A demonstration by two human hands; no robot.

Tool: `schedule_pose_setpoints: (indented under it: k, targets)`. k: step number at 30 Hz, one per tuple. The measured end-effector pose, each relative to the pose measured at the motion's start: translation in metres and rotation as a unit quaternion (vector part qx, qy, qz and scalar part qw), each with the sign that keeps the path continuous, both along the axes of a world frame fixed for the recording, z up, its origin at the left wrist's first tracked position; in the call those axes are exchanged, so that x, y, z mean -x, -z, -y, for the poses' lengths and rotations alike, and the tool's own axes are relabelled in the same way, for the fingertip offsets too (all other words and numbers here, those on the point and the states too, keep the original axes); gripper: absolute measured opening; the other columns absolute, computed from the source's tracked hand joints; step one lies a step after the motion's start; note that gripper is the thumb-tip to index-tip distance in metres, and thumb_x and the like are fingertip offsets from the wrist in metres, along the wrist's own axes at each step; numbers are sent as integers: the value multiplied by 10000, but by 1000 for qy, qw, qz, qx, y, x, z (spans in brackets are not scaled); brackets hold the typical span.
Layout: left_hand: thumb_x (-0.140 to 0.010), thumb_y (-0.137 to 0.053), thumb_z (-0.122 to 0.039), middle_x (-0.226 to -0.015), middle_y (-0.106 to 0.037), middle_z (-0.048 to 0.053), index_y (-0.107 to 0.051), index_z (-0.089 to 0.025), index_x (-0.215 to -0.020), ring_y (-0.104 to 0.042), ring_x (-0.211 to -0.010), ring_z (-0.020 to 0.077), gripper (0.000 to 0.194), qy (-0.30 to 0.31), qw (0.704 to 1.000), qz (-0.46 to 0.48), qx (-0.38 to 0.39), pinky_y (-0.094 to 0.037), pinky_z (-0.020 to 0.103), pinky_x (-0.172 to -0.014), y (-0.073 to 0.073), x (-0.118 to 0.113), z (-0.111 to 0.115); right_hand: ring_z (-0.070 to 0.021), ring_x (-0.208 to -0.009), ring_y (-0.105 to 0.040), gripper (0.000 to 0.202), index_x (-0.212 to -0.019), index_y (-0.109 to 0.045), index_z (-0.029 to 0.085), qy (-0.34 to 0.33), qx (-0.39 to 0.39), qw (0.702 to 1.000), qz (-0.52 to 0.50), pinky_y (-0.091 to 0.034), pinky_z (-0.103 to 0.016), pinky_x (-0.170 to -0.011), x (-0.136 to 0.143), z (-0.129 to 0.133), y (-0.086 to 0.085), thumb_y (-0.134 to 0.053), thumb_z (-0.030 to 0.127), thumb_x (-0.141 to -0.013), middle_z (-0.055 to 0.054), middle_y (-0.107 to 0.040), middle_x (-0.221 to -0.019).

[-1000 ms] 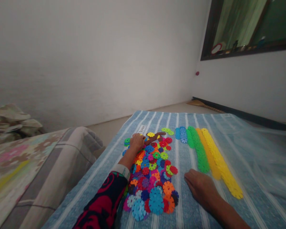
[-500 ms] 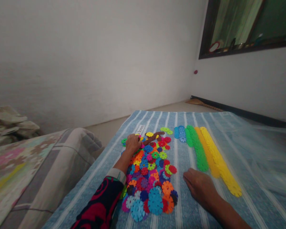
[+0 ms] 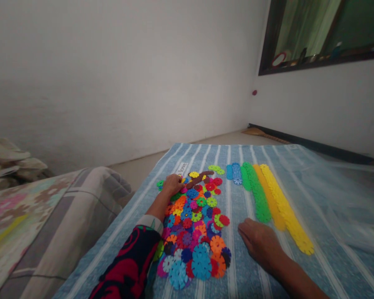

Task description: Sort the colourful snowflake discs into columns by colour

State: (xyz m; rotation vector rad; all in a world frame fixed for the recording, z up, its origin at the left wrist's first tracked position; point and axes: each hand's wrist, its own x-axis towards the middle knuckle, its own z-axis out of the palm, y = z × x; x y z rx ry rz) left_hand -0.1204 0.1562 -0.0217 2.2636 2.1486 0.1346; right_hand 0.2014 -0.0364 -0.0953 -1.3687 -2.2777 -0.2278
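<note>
My left hand [image 3: 172, 183] reaches to the far left part of a loose pile of plastic snowflake discs [image 3: 187, 238] in many colours. Its fingers are pinched at the pile, and what they hold, if anything, is hidden. Just right of those fingertips a brown row of discs [image 3: 199, 179] lies slanted across the pile. My right hand [image 3: 262, 241] rests curled on the striped cloth [image 3: 237, 265], between the pile and the sorted rows. Its fingers are closed, and their inside does not show. Nearest to it is a green row of discs [image 3: 261, 199].
Beyond the green row lie an orange row [image 3: 269, 201] and a long yellow row [image 3: 288, 211]. Short blue rows [image 3: 237, 173] and a few lime discs [image 3: 216, 169] sit farther back. Clear plastic sheeting [image 3: 345, 199] covers the right side. A draped bed-like surface [image 3: 68, 232] stands at left.
The view has shifted slightly. Both hands stay in nearly the same places, the left at the pile's far edge and the right on the cloth; the rows look unchanged.
</note>
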Motion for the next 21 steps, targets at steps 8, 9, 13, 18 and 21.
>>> schedule_pose_setpoints:
  k: [8,9,13,18,21]
  targets:
    - [-760,-561,-291,-815,-702,77,-716,-181,-692,-620,-893,206,202,34,997,63,-32,-429,270,-804,-6,1,12,-135,-583,-511,284,-703,-567,197,-4,-14,1000,5,-243,-277,-583,1,0,-5,-400,151,-928,-16,-568,-655]
    - [-774,-542,-283,-808,-699,74,-705,-175,-671,-619,-878,197,221,38,996,72,-36,-427,263,-798,-8,2,14,-135,-580,-512,286,-702,-567,198,-3,-15,1000,6,-242,-278,-580,1,0,-5,-398,151,-928,-16,-569,-656]
    - [-817,-473,-289,-775,-689,41,-685,-160,-694,-617,-803,167,277,39,992,109,-50,-436,240,-735,-11,0,27,-140,-576,-526,292,-702,-572,200,-1,-15,1000,5,-264,-279,-569,-1,0,-3,-394,169,-931,-19,-573,-657]
    - [-771,-547,-327,-869,-721,39,-641,-173,-593,-645,-882,196,254,80,950,294,-63,-481,278,-800,-12,-37,72,-160,-637,-606,270,-833,-633,196,-27,1,998,-65,-374,-264,-600,2,3,-8,-393,233,-951,-34,-645,-711]
    - [-756,-604,-304,-1038,-718,46,-655,-195,-593,-615,-1062,216,203,147,921,360,-31,-460,325,-939,-16,-75,112,-166,-701,-656,271,-1069,-631,163,-39,33,985,-164,-454,-256,-646,7,6,-17,-426,300,-956,-60,-706,-810]
